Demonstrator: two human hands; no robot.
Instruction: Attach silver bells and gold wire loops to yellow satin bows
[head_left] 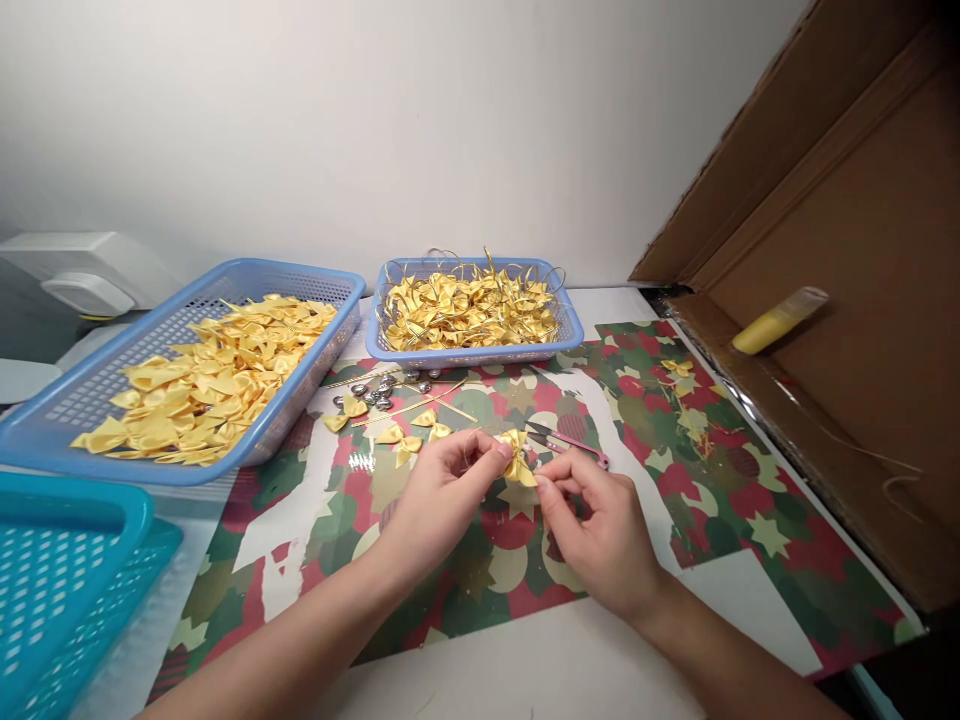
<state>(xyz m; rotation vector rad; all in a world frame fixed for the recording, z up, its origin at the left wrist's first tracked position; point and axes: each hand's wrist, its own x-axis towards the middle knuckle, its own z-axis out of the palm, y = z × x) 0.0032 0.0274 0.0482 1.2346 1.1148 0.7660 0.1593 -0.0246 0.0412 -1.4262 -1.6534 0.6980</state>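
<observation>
Between thumb and fingers, my left hand [457,475] grips a yellow ribbon bow [517,460] just above the mat. My right hand [600,520] pinches the lower right tail of the same bow. A thin loop of cord shows by the left fingers; its ends are hidden. Behind the right hand lie thread snips [566,440] with pink handles. Loose yellow bows [405,440] rest to the left of my left hand. Beyond them are several silver bells [382,390] and straight gold cords [442,402].
A blue basket [476,355] of bows with gold cords stands at the back, and a larger blue basket [67,440] of plain bows at left. A teal basket [135,530] sits front left. Cardboard [840,220] walls the right side. Thread scraps [697,425] lie on the patterned mat [772,535].
</observation>
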